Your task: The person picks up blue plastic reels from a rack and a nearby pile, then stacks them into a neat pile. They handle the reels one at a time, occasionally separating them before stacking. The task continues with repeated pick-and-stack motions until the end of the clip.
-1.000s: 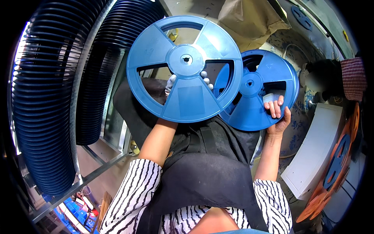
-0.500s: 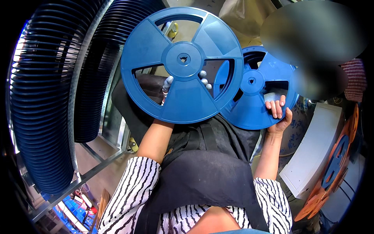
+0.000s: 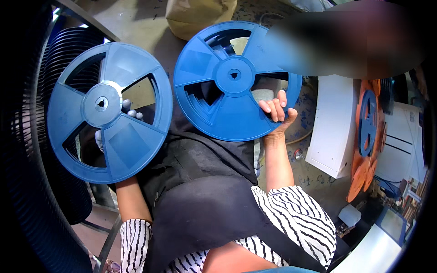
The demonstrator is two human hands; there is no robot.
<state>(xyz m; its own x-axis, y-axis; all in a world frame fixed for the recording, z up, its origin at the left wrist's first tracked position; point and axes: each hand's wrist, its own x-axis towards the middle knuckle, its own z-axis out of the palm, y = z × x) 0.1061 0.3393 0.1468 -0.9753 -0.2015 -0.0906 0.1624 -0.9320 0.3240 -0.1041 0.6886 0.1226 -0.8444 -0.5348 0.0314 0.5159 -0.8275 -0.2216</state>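
Observation:
A blue plastic reel (image 3: 132,141) with a round hub and wide cutouts hangs tilted at the left, beside a long row of dark reels. Grey-covered fingertips of my left hand (image 3: 131,113) show through its openings; the palm is hidden behind it, and the hand is closed on the reel. To the right, my right hand (image 3: 278,113) hooks bare fingers through a cutout of a second blue reel (image 3: 234,118), gripping its rim with the thumb outside. More blue edges show through that reel's cutouts, so others seem stacked behind it. The two reels stand apart.
The row of dark reels (image 3: 68,50) stands in a metal rack along the left. At the far side is a brown bag (image 3: 200,16). On the right are a white box-like panel (image 3: 331,123) and orange reels (image 3: 368,95) with a blue one. A blurred patch covers the upper right.
My left hand has carried its reel left, toward the row of dark reels and away from the other reel. My view has turned, and the right-hand reel now shows fully, still gripped.

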